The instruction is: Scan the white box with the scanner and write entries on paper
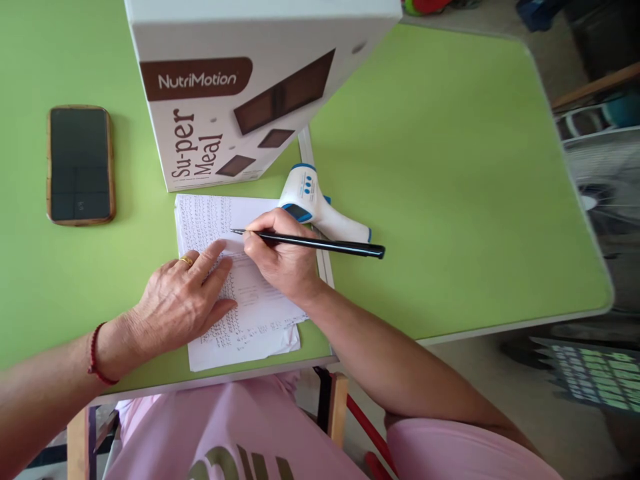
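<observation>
A black pen (320, 244) is pinched between the thumb and fingers of my right hand (285, 257), its tip close over the paper; whether it touches I cannot tell. Under both hands lies a paper sheet (265, 303), covered in rows of small handwriting on its left side. My left hand (185, 293) rests on the sheet's left part with fingers stretched out, a ring on one of them. Just beyond my right hand, a white and blue infrared thermometer (320, 207) lies partly over the paper's upper right corner.
A large white box (200, 40) stands upright beyond the paper. To the left lies a phone (80, 165) in a brown case on the green table (450, 167). A fan (600, 193) is past the table's right edge, with a chair (337, 407) below the front edge.
</observation>
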